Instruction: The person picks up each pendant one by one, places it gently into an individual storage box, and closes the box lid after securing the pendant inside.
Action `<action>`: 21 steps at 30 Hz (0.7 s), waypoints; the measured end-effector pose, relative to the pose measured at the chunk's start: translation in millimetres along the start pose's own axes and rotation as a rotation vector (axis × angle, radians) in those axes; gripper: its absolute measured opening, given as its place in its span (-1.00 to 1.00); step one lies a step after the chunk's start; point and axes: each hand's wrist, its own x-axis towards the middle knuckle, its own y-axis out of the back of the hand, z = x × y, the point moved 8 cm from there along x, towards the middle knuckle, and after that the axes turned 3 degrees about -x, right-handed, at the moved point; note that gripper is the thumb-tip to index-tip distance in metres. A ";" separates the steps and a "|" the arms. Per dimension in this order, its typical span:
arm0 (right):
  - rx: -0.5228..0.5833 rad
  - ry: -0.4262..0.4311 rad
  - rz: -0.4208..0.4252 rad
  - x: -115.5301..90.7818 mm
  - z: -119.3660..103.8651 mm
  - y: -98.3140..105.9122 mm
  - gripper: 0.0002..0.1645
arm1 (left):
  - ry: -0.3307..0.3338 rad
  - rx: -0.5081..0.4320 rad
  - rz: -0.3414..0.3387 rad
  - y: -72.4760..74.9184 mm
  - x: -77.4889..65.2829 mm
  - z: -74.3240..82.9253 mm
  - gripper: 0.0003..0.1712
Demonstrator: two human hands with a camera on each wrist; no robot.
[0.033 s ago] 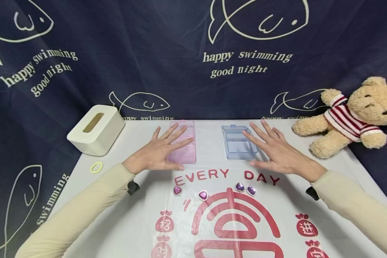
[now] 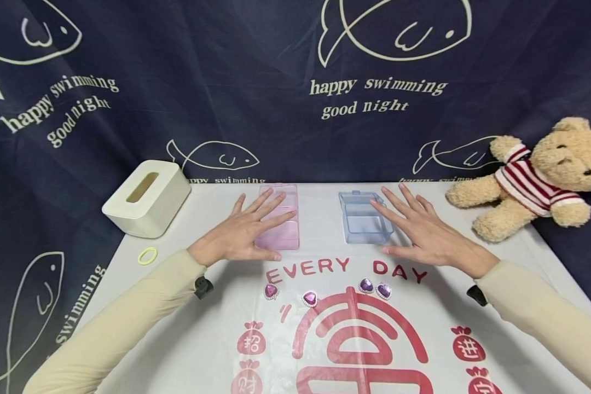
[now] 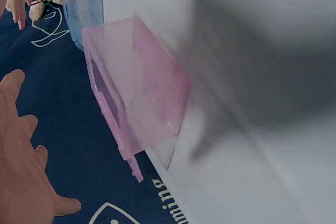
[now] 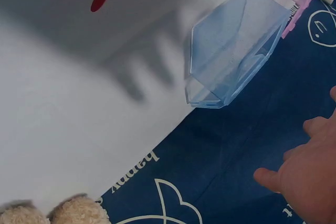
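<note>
With fingers spread, my left hand (image 2: 241, 232) hovers beside a clear pink plastic box (image 2: 278, 235), overlapping its left side in the head view. The pink box (image 3: 136, 82) stands apart from the fingers in the left wrist view. My right hand (image 2: 421, 232), fingers also spread, is over the right edge of a clear blue plastic box (image 2: 366, 230), whose lid is up. Neither hand holds anything. Nearer me lie two pink heart-shaped gems (image 2: 310, 298) with sparkling rims, and to their right two purple heart-shaped gems (image 2: 383, 290).
A white tissue box (image 2: 148, 200) stands at the back left, with a pale yellow ring (image 2: 148, 255) in front of it. At the right sits a teddy bear (image 2: 537, 180) in a striped shirt. A dark fish-print cloth (image 2: 276, 82) hangs behind the white table cover (image 2: 202, 339).
</note>
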 end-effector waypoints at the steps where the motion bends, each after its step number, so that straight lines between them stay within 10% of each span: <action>1: 0.000 -0.001 -0.001 -0.2 -0.2 -0.1 0.14 | -0.003 0.001 0.004 -0.1 -0.4 0.5 0.05; 21: 0.042 -0.029 0.024 -8.3 3.5 5.8 0.11 | 0.076 -0.082 0.063 -2.4 -7.1 -12.3 0.09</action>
